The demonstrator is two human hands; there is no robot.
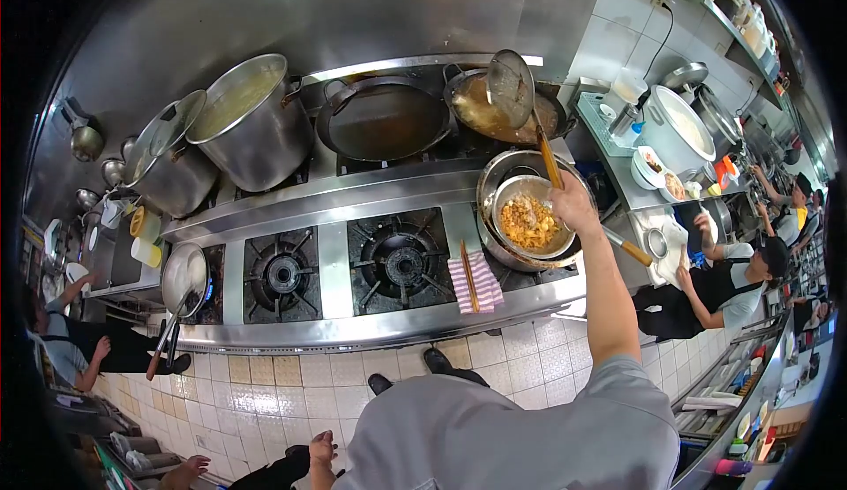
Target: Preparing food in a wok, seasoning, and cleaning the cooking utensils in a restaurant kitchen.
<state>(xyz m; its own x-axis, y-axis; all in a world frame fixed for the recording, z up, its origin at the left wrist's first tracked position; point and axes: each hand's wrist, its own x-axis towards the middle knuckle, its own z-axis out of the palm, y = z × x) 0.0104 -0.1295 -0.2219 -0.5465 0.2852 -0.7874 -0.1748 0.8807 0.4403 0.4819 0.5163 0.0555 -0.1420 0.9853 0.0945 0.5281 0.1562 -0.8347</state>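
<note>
My right hand (pixel 573 203) grips the wooden handle of a mesh skimmer (pixel 511 89), whose round head is tilted over a wok of bubbling brown oil (pixel 473 109) at the back right. Below that hand, a strainer (pixel 529 189) with a wooden-ended handle holds golden fried bits (pixel 527 221) and sits in a large metal pot (pixel 488 242). Low in the picture my left hand (pixel 323 449) hangs beside my body, fingers loosely curled and apart, with nothing seen in it. Wooden chopsticks (pixel 470 278) lie on a striped cloth (pixel 491 285) on the stove's front edge.
Another wok (pixel 387 119) and a tall stockpot (pixel 255 126) stand on the rear stove. A pan (pixel 185 278) with a ladle sits at the left burner, its handles jutting outward. Co-workers (pixel 728 291) stand at right and left (pixel 66 344); another person's hand (pixel 188 470) shows at bottom left.
</note>
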